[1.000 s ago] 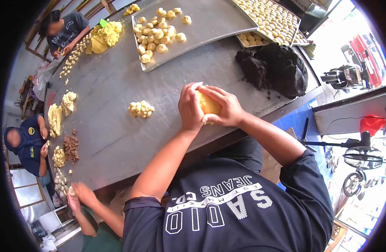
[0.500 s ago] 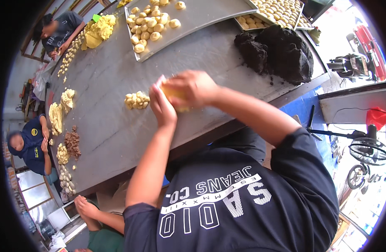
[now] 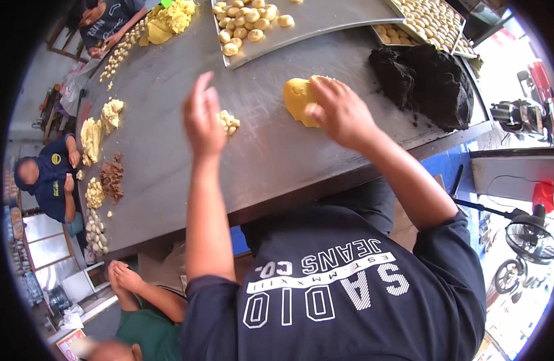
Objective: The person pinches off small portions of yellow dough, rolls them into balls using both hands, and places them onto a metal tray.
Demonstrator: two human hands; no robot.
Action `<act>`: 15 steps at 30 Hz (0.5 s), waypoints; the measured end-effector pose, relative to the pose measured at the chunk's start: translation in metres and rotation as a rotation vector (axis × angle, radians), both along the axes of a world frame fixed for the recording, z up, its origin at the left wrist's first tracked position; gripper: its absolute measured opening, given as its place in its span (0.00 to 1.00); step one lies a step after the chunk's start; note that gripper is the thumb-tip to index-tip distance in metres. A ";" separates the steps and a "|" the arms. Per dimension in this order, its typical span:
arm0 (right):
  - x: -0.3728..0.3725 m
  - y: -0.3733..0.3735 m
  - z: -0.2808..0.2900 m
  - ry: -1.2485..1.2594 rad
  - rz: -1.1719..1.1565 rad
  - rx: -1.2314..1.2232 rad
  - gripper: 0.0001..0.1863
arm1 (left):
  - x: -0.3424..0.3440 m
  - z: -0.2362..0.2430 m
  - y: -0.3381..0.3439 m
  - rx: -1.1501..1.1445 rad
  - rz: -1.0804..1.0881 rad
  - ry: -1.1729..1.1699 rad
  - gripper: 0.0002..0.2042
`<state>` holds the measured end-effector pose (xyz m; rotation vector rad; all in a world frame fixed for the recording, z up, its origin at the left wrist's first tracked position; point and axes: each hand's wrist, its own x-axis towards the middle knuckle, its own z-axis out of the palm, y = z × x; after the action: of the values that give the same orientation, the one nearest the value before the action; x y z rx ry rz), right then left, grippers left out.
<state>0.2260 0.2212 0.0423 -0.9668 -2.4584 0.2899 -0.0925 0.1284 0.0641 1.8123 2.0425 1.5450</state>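
My left hand (image 3: 205,117) is raised over the table with its fingers stretched out, slightly blurred and holding nothing. Partly behind it lies a small heap of pale dough pieces (image 3: 230,123). To the right, my right hand (image 3: 344,114) curves over a smooth lump of yellow dough (image 3: 296,99), thumb and fingers against its right side. The lump appears to rest on the grey metal tabletop (image 3: 253,162); its underside cannot be made out.
A dark, crumbly mass (image 3: 427,84) sits at the right. Beyond are a metal tray (image 3: 325,21) with dough balls and fuller trays (image 3: 430,21). Yellow dough (image 3: 168,21) and brown filling (image 3: 112,180) lie leftward. Co-workers occupy the left side, one in green (image 3: 147,331) close by.
My hands, pressed together around the yellow dough before, have parted. The left moved left in front of the small pieces; the right moved right with the dough. The whole view has shifted.
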 end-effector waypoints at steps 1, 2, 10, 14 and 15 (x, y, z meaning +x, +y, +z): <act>-0.020 -0.009 0.004 0.028 0.028 -0.010 0.41 | -0.060 -0.016 -0.033 -0.002 0.213 0.400 0.25; -0.031 -0.024 0.006 0.029 0.084 0.139 0.42 | -0.098 -0.035 -0.062 -0.246 0.218 0.375 0.25; -0.033 0.018 0.026 -0.051 0.250 0.151 0.38 | -0.051 -0.038 -0.088 -0.416 -0.049 -0.486 0.13; -0.011 -0.039 0.016 0.012 0.144 0.254 0.27 | -0.037 -0.031 -0.098 -0.410 -0.043 -0.906 0.10; -0.009 -0.050 0.006 0.020 0.133 0.243 0.27 | -0.037 -0.033 -0.102 -0.406 -0.048 -0.937 0.10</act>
<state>0.2167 0.1715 0.0481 -0.6969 -2.4733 0.0411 -0.1299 0.0265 0.0308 0.7474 1.6295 1.4101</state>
